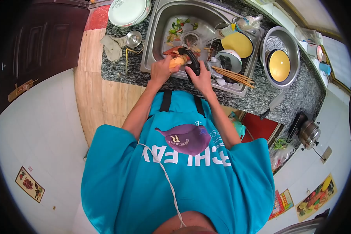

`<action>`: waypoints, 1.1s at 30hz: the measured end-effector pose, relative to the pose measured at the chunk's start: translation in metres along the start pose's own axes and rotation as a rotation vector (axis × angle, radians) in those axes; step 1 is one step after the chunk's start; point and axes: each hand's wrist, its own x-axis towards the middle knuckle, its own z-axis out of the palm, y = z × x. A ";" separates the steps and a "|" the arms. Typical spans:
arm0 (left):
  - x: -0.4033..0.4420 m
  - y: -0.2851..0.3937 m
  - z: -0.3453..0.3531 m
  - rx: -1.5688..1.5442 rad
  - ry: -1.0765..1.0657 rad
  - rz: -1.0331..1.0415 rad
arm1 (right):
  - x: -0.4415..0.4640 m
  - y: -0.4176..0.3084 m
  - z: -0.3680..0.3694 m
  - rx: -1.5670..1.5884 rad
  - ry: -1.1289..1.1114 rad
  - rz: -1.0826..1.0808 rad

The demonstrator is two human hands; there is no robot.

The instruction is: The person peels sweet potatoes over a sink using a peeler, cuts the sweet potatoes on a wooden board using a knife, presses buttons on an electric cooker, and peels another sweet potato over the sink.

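Observation:
Over the front edge of the steel sink, my left hand is closed around a sweet potato with pale orange flesh showing. My right hand grips a black peeler by its handle, with its head up against the sweet potato. Reddish-orange peelings lie in the basin just beyond my hands. Deeper in the basin are green and red vegetable scraps, near the drain.
On the drainboard, a yellow bowl, a white bowl and chopsticks sit close to my right hand. A metal basin and a knife lie further right. Plates, a cloth and a small metal bowl are left.

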 end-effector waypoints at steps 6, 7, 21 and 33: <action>0.005 -0.008 -0.006 0.036 -0.029 -0.058 | 0.014 0.011 0.023 -0.036 0.033 -0.023; -0.001 -0.007 -0.010 -0.055 0.018 -0.076 | 0.012 0.025 0.024 -0.032 0.029 -0.015; -0.020 -0.019 -0.016 -0.190 0.006 -0.276 | 0.010 0.025 0.029 -0.058 -0.061 0.367; -0.009 -0.064 -0.040 -0.561 0.146 -0.318 | 0.016 -0.049 0.103 0.192 -0.051 0.208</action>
